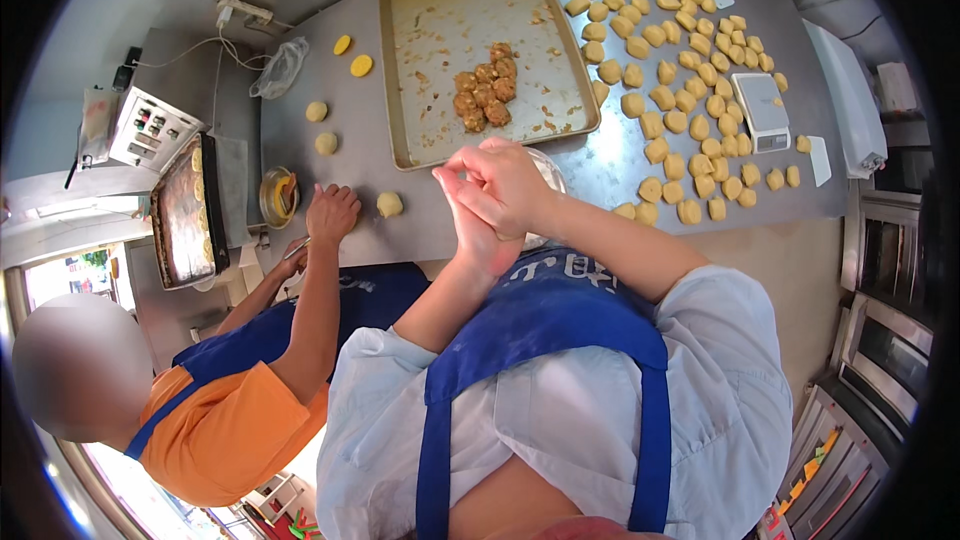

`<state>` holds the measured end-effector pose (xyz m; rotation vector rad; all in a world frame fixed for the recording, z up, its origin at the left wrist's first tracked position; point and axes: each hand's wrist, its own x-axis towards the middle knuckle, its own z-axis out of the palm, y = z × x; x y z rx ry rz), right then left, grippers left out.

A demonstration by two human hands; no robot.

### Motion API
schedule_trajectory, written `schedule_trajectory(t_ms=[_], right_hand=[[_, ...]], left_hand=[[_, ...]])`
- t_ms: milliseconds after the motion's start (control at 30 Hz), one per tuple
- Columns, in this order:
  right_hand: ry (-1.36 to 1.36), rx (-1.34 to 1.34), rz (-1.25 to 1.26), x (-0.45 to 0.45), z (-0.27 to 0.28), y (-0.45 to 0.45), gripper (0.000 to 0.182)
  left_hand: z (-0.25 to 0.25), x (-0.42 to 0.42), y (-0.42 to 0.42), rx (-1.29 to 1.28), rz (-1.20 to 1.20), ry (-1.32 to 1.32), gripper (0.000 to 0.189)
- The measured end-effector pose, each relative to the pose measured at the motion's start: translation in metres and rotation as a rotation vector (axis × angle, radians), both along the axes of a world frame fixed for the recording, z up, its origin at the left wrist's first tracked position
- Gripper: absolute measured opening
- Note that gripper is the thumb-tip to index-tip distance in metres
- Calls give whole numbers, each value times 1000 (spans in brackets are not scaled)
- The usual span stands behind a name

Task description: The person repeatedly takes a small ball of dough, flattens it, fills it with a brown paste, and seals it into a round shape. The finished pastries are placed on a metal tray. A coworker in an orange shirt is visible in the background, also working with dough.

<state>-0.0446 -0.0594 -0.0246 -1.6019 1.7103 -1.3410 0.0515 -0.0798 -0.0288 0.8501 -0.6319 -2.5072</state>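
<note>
My right hand is folded over the palm of my left hand, just in front of the near edge of a metal baking tray. Whether anything lies between my palms is hidden. A clump of brown filling balls sits on the tray among scattered crumbs. Partly covered by my right hand and forearm is a bowl of white powder. Many pale yellow dough pieces are spread over the steel table to the right. One round dough ball rests to the left of my hands.
At my left, a co-worker's hand presses on the table; the other hand holds a thin tool. Nearby are a metal bowl, two dough balls and two yellow discs. A digital scale and white scrapers lie right.
</note>
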Motion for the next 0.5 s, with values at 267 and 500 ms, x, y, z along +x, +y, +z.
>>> schedule_trajectory(t_ms=[267,500], right_hand=[[-588,20,7,-19,-16,-17,44],[322,-509,64,-33,24,9,21]], left_hand=[[-12,-8,-23,173,-87,13,101],[37,20,-30,120,-96,386,106]])
